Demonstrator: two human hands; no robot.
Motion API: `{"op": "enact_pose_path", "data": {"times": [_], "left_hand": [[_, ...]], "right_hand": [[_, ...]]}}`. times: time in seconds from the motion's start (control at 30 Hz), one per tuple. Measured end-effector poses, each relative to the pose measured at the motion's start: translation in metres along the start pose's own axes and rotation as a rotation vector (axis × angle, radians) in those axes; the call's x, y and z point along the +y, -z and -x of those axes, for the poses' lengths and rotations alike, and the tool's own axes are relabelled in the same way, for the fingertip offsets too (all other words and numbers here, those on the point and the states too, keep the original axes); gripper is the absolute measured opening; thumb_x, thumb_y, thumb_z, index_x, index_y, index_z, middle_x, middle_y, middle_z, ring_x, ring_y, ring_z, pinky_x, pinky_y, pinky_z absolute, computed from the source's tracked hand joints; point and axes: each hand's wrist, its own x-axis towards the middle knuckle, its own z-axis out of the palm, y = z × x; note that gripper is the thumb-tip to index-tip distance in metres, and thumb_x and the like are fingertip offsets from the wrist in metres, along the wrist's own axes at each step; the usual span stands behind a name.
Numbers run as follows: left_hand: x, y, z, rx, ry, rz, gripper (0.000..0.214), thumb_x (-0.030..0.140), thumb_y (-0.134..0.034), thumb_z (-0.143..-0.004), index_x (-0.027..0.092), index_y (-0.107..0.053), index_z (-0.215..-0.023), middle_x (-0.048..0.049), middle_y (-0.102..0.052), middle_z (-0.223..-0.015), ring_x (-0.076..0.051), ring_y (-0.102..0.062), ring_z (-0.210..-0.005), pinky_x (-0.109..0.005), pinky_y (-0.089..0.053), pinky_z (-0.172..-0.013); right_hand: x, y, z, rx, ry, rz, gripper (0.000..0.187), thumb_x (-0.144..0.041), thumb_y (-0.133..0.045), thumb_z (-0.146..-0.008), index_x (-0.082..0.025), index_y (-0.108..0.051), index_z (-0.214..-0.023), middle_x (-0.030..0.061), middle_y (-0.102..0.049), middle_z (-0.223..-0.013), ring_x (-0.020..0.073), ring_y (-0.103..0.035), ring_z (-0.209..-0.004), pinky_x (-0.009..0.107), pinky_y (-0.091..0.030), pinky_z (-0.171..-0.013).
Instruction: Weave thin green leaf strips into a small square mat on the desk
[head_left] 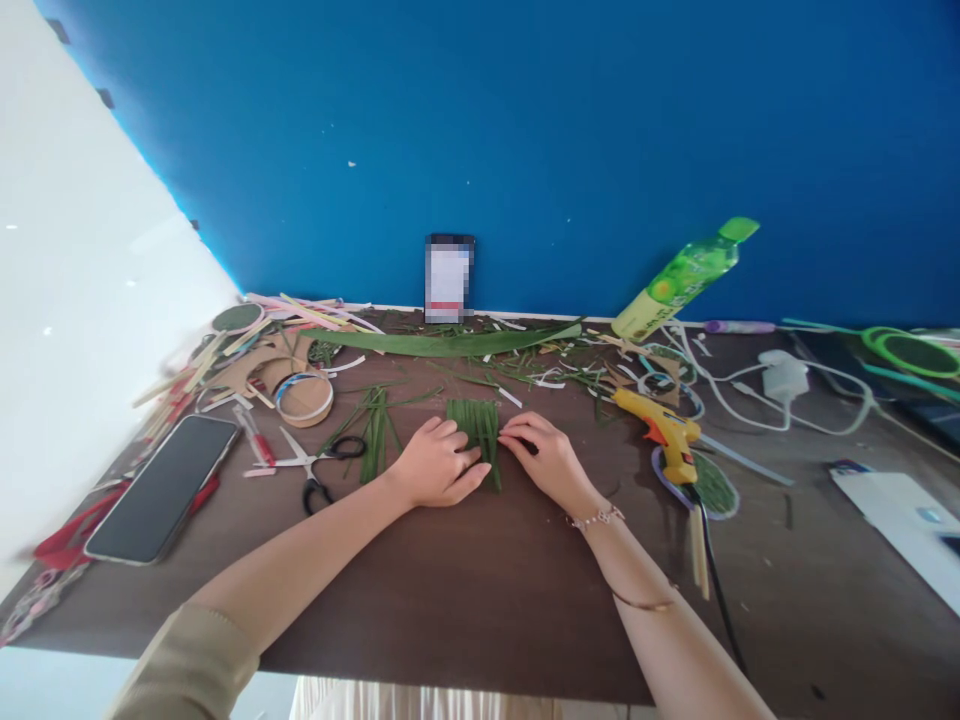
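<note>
My left hand (pixel 439 463) half-spread on the strips (pixel 472 412) mid-worktop (pixel 420 600), right hand (pixel 546 462) with fingertips bunched at their right edge, can't tell if pinching; best press lightly, align edges snugly.

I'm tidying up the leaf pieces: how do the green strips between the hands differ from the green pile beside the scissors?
The green strips between the hands lie side by side in a close row; the green pile fans out loosely, its strands crossing.
The left hand's fingers rest on the row; none are on the pile, which lies by the scissors.
Both are green and lie on the dark tabletop.
</note>
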Motion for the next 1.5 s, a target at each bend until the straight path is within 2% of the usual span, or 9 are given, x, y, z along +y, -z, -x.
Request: {"op": "enact_pose_path", "data": {"times": [0.13, 0.27, 0.43, 0.6, 0.87, 1.27, 1.5], "left_hand": [[-0.001, 0.011, 0.002, 0.028, 0.02, -0.032, 0.04, 0.04, -0.037, -0.093, 0.017, -0.07, -0.092, -0.0051, -0.058, -0.068, -0.02, -0.05, -0.076, -0.036, -0.036, -0.072], [0.005, 0.02, 0.002, -0.05, 0.122, -0.08, 0.038, 0.042, -0.042, -0.089, 0.016, -0.07, -0.091, -0.0071, -0.059, -0.073, -0.022, -0.051, -0.081, -0.038, -0.037, -0.074], [0.018, 0.014, 0.005, -0.139, 0.23, -0.091, 0.06, 0.059, -0.051, -0.077, 0.01, -0.063, -0.11, -0.0125, -0.062, -0.089, -0.028, -0.05, -0.089, -0.042, -0.036, -0.077], [0.017, 0.006, 0.008, -0.16, 0.236, -0.049, 0.065, 0.057, -0.055, -0.074, 0.009, -0.058, -0.118, -0.0134, -0.062, -0.097, -0.028, -0.05, -0.093, -0.043, -0.035, -0.08], [0.007, 0.01, 0.01, -0.187, 0.169, -0.057, 0.066, 0.059, -0.048, -0.08, 0.006, -0.057, -0.119, -0.0139, -0.061, -0.092, -0.028, -0.05, -0.092, -0.043, -0.034, -0.08], [-0.003, 0.005, 0.012, 0.073, -0.042, -0.035, 0.044, 0.054, -0.047, -0.087, 0.017, -0.068, -0.094, -0.0049, -0.06, -0.073, -0.02, -0.05, -0.077, -0.036, -0.033, -0.072], [-0.008, 0.001, 0.012, 0.09, -0.122, -0.011, 0.034, 0.05, -0.051, -0.088, 0.022, -0.069, -0.084, -0.0015, -0.057, -0.064, -0.016, -0.048, -0.073, -0.033, -0.03, -0.072]], "right_hand": [[0.004, 0.011, 0.003, -0.031, -0.012, 0.116, 0.014, -0.024, -0.053, -0.087, -0.021, -0.066, -0.085, 0.0059, -0.065, -0.09, 0.02, -0.06, -0.086, 0.038, -0.045, -0.079], [0.01, 0.022, 0.007, -0.098, -0.056, 0.163, 0.014, -0.026, -0.055, -0.086, -0.021, -0.068, -0.085, 0.0057, -0.065, -0.09, 0.0201, -0.06, -0.086, 0.039, -0.043, -0.079], [0.013, 0.02, 0.008, -0.131, -0.079, 0.099, 0.015, -0.025, -0.054, -0.087, -0.022, -0.068, -0.085, 0.0049, -0.065, -0.086, 0.0191, -0.06, -0.083, 0.036, -0.045, -0.076], [0.012, 0.017, 0.006, -0.123, -0.075, 0.078, 0.015, -0.027, -0.054, -0.088, -0.023, -0.068, -0.085, 0.0046, -0.065, -0.085, 0.0191, -0.06, -0.082, 0.036, -0.046, -0.075], [0.011, 0.017, 0.005, -0.101, -0.054, 0.069, 0.014, -0.024, -0.054, -0.087, -0.023, -0.068, -0.085, 0.0047, -0.064, -0.084, 0.0189, -0.057, -0.082, 0.037, -0.046, -0.077], [0.013, 0.015, 0.006, -0.095, -0.05, 0.066, 0.014, -0.025, -0.053, -0.088, -0.022, -0.066, -0.084, 0.0047, -0.067, -0.085, 0.0195, -0.061, -0.081, 0.038, -0.047, -0.076], [0.012, 0.015, 0.007, -0.105, -0.023, 0.065, 0.016, -0.028, -0.053, -0.088, -0.023, -0.068, -0.086, 0.0052, -0.066, -0.085, 0.0188, -0.061, -0.081, 0.036, -0.049, -0.074]]}}
